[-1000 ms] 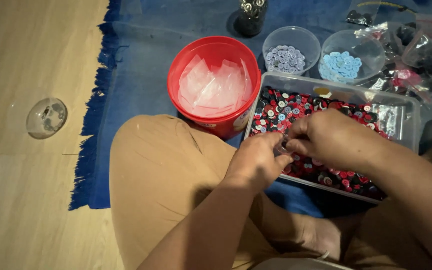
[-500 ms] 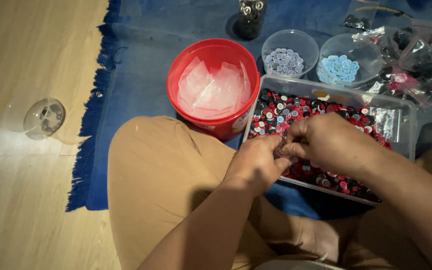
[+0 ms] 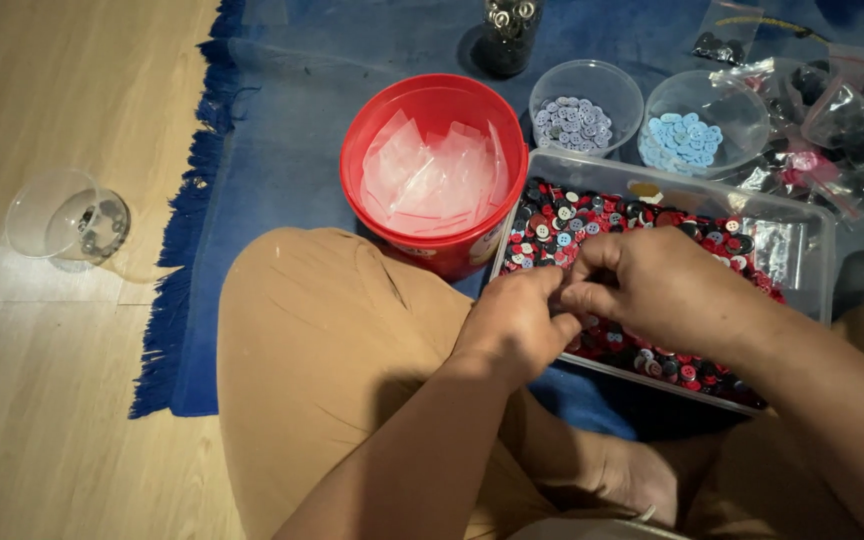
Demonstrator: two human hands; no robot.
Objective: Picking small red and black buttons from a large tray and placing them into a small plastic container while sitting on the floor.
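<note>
My left hand [image 3: 512,325] and my right hand [image 3: 657,290] meet fingertip to fingertip over the near left part of a clear rectangular box [image 3: 802,215] full of red, black and white buttons [image 3: 562,225]. The fingers of both hands are curled and pinched together; what they pinch is hidden between them. Just left of the box stands a red bucket [image 3: 432,100] holding small clear plastic bags [image 3: 432,180].
Two clear bowls sit behind the box, one with grey-violet buttons [image 3: 572,122], one with light blue buttons [image 3: 682,138]. Filled plastic bags [image 3: 832,120] lie at the right. A dark jar [image 3: 507,30] stands at the back. An empty glass [image 3: 67,225] lies on the wooden floor beside the blue rug [image 3: 282,150].
The view has shifted slightly. Both hands stay pinched together over the box, with only small finger movements.
</note>
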